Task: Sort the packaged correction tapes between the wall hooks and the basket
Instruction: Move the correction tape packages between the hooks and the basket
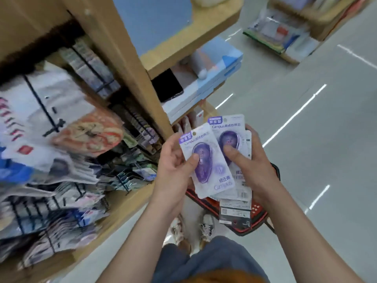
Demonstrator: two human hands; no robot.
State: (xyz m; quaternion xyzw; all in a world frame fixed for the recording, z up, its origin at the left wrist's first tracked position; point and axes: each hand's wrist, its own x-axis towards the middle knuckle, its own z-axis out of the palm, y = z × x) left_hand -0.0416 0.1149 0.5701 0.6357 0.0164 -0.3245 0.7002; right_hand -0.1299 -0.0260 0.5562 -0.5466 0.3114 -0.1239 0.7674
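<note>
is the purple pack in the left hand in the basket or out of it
Out. The left hand grips the purple pack by its edge, raised above the red basket.

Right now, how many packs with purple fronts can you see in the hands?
2. One pack is pinched in the left hand; the other pack tops a stack held in the right hand, under its thumb. The stack may hide more.

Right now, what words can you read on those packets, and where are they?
"Campus": top of the purple packet in the left hand.
"Campus": bottom of that same packet.
"Campus": top of the front packet in the right hand.
All other print: too small or blurred to read.
</note>
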